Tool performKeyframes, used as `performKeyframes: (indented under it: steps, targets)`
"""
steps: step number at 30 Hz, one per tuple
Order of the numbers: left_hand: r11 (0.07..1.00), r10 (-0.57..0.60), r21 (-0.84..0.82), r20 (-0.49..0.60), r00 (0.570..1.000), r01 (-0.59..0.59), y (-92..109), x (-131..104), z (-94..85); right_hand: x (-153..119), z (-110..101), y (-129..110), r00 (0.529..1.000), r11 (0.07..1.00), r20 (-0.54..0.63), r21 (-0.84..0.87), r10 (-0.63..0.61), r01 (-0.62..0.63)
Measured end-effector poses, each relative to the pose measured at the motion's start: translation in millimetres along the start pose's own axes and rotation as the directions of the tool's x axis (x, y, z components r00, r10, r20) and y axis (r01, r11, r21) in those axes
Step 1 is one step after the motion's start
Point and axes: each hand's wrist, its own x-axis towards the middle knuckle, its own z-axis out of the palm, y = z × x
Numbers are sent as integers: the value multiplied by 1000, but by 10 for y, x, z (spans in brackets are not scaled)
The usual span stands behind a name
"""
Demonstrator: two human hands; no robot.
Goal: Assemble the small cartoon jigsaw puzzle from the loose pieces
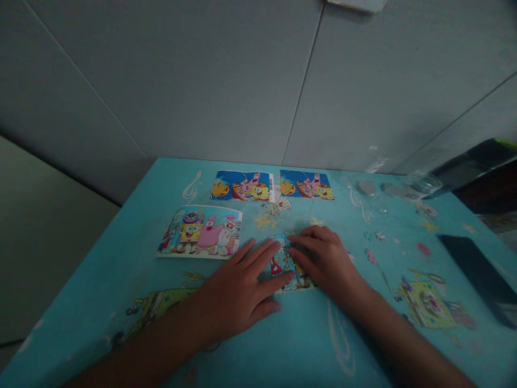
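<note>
A small cartoon jigsaw puzzle (286, 264) lies on the table between my hands, partly covered by them. My left hand (246, 291) rests flat with its fingers spread, the fingertips on the puzzle's left side. From the right, my right hand (325, 253) reaches over the upper part, thumb and forefinger drawn close together at the surface. Whatever is between those fingertips is too small and dim to make out. Left of the puzzle is a picture card (200, 233) of cartoon figures in a row.
Behind lie a blue picture card (242, 186) and a matching blue picture (307, 185), with small loose bits (274, 206) nearby. Colourful little pieces (375, 236) sit to the right. A dark flat object (479, 272), clear jar (424, 184) and round lid (367, 187) are farther right. A wall backs the table.
</note>
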Motion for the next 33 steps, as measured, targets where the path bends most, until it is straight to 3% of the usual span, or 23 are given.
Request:
performKeyframes:
  steps: [14, 25, 33]
  targets:
    - [1000, 10, 2, -28, 1000, -10, 3, 9, -10, -11, -34, -21, 999, 997, -19, -68, -42, 41]
    - [1000, 12, 4, -19, 1000, -12, 1, 21, -23, 11, -56, -109, 994, 974, 52, -202, -93, 102]
    - [1000, 6, -8, -43, 999, -6, 9, 8, -20, 5, -8, 38, 1000, 999, -19, 45, -15, 16]
